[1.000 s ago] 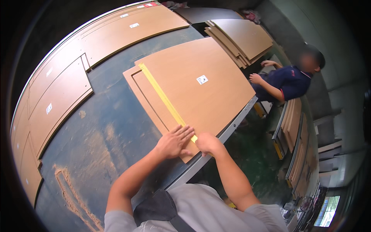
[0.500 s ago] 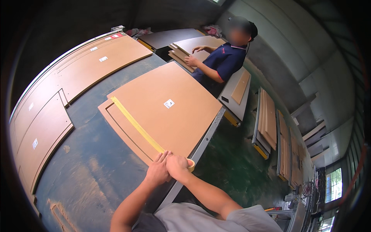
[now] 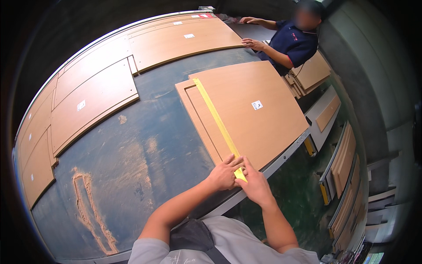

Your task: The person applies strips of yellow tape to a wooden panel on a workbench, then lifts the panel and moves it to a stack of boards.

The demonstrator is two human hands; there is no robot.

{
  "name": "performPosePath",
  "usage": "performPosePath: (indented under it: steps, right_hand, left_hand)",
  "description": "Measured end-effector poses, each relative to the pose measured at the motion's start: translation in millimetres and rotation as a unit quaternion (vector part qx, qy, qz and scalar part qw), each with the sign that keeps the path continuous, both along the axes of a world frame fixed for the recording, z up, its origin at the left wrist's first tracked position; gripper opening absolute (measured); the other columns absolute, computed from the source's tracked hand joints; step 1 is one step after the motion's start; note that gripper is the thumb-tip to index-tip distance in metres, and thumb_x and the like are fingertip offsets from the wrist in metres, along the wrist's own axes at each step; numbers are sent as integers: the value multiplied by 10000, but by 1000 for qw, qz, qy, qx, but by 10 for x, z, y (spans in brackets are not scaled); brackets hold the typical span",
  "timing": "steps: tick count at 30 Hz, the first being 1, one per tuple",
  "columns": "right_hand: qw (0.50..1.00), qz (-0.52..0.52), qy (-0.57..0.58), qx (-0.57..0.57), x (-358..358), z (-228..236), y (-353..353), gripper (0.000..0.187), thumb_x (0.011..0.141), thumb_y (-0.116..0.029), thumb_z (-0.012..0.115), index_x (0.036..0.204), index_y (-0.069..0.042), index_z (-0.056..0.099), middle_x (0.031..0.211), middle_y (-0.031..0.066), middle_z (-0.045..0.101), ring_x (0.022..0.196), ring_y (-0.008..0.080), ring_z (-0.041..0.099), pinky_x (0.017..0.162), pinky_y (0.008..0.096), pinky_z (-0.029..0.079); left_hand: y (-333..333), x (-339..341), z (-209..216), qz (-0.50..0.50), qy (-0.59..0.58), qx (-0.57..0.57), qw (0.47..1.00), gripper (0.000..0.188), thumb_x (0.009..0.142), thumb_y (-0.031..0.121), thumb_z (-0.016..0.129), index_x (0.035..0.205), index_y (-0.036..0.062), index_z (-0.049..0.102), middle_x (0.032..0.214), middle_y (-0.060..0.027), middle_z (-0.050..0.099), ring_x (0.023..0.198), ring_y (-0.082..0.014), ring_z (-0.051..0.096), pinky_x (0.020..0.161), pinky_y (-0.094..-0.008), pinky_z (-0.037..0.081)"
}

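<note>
A strip of yellow tape (image 3: 214, 115) runs along a brown wooden panel (image 3: 268, 127), next to a narrower grooved board (image 3: 198, 112) on its left. My left hand (image 3: 223, 174) lies with its fingers extended over the strip near the panel's front edge. Beside it, my right hand (image 3: 256, 184) pinches the loose, folded end of the tape between thumb and fingers. The two hands are close together at the front edge of the worktable (image 3: 154, 132). The tape roll does not show now.
Several cut panels (image 3: 94, 97) line the table's far left side. Sawdust (image 3: 94, 211) traces a long loop near the front left. A co-worker in a dark blue shirt (image 3: 293, 44) stands beyond the panel, touching a far board. Stacked boards (image 3: 343, 160) stand at the right.
My view has shifted left. My right hand has gone from over the left hand to its right side, at the tape end. The co-worker's held boards are gone from their hands, which now touch a panel.
</note>
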State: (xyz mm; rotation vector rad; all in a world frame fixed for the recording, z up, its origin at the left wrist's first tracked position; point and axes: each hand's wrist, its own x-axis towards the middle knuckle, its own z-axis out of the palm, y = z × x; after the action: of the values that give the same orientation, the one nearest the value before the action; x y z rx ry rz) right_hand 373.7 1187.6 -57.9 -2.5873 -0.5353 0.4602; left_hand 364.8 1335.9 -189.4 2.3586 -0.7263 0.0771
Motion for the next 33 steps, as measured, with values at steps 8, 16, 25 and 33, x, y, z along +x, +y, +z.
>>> performPosePath:
  steps: [8, 16, 25, 33]
  right_hand:
    - [909, -147, 218, 323, 181, -84, -202, 834, 918, 34, 736, 1628, 42, 298, 1019, 70, 685, 860, 99, 651, 748, 249, 536]
    - [927, -85, 149, 332, 207, -322, 134, 811, 886, 55, 690, 1605, 27, 316, 1214, 142, 692, 1040, 172, 703, 922, 310, 560]
    - [988, 42, -88, 116, -126, -261, 317, 705, 887, -60, 726, 1548, -71, 482, 1121, 212, 642, 1012, 410, 691, 848, 437, 589]
    - [980, 98, -30, -172, -462, -249, 196, 662, 888, -76, 675, 1535, -126, 541, 1074, 222, 533, 672, 426, 674, 636, 520, 584]
  left_hand:
    - [254, 6, 468, 172, 151, -346, 910, 452, 970, 247, 714, 1354, 17, 655, 1355, -188, 643, 1210, -328, 638, 998, -413, 526]
    - [347, 170, 560, 253, 181, -358, 880, 231, 856, 220, 862, 1021, 63, 824, 938, -96, 756, 834, -227, 708, 755, -349, 548]
    - [1418, 1121, 191, 417, 35, -234, 877, 94, 860, 151, 832, 893, 63, 824, 857, -148, 747, 791, -288, 710, 731, -391, 548]
    - [2620, 2188, -211, 517, -122, -35, 847, 106, 867, 254, 801, 860, 155, 839, 998, -28, 779, 966, -271, 691, 857, -409, 525]
